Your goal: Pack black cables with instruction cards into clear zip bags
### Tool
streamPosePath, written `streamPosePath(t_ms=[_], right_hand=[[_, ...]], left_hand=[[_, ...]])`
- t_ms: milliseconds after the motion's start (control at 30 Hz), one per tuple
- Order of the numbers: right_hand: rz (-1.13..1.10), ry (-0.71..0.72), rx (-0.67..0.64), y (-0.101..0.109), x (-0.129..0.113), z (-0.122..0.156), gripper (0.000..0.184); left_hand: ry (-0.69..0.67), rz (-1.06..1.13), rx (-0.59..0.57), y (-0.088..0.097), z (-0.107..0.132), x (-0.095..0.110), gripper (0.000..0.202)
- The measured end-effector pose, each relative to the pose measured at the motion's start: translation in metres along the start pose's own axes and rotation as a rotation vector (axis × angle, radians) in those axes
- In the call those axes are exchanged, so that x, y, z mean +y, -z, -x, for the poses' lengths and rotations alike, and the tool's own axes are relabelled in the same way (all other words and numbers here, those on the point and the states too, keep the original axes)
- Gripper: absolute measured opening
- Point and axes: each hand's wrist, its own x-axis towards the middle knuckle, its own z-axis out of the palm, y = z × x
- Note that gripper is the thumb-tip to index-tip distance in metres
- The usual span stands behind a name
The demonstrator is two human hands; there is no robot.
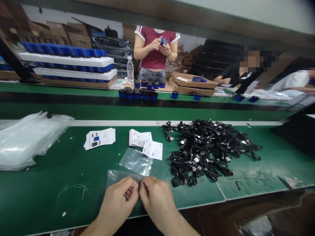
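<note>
Left hand and right hand: both grips closed in a tight pinch on one small dark item, partly hidden, at the edge of a clear plastic bag on the green counter. Nearby: second bag, printed cards, bundled black cables

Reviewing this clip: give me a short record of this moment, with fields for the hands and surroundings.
Hands: left hand and right hand pinch a small dark item
Under hands: clear plastic bag
Nearby: clear plastic bag, white printed cards, heap of black coiled cables
Surface: green work table
Opposite: person in red T-shirt
</note>
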Motion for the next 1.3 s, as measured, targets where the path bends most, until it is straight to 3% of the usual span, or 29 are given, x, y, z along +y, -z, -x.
streamPosePath(t_ms=[200,333,367,467,567,633,733,833,1067,1167,1200,1267,1300], right_hand=[[-0.005,-0.070,0.170,0.012,0.006,-0.020,0.012],[0.241,-0.093,0.308,0.007,0.007,-0.044,0.057],[0.262,-0.081,0.306,0.004,0.008,-0.050,0.055],[0.225,-0.034,0.297,0.003,0.012,-0.058,0.020],[0.114,0.033,0.402,0.015,0.013,-0.045,0.017],[-0.102,0.132,0.458,0.025,0.010,-0.027,0.014],[-0.367,0.187,0.251,0.030,0.002,0.001,0.013],[-0.423,0.123,0.095,0.023,-0.005,0.014,0.014],[-0.512,0.043,0.081,0.004,-0.015,0.011,0.012],[-0.808,-0.115,0.134,-0.010,-0.021,0.013,0.007],[-0.951,-0.184,0.142,-0.015,-0.023,0.014,0.020],[-1.158,-0.290,0.057,-0.022,-0.025,0.015,0.036],[-1.176,-0.313,-0.005,-0.024,-0.025,0.015,0.032]], left_hand=[[0.129,0.089,0.048,0.000,0.001,-0.008,0.025],[0.203,0.159,0.058,-0.001,0.002,-0.012,0.027],[0.219,0.176,0.056,-0.001,0.002,-0.012,0.027],[0.277,0.241,0.044,-0.002,0.001,-0.011,0.026],[0.351,0.351,0.046,0.001,-0.002,-0.009,0.028],[0.398,0.444,0.054,0.004,-0.006,-0.010,0.030],[0.457,0.562,0.092,0.012,-0.011,-0.012,0.032],[0.474,0.605,0.161,0.017,-0.012,-0.012,0.031],[0.377,0.428,0.350,0.021,-0.014,-0.005,0.028],[0.360,0.307,0.447,0.021,-0.014,-0.005,0.023],[0.350,0.273,0.463,0.020,-0.014,-0.005,0.022],[0.311,0.211,0.472,0.018,-0.013,-0.006,0.020],[0.285,0.178,0.469,0.018,-0.013,-0.005,0.020]])
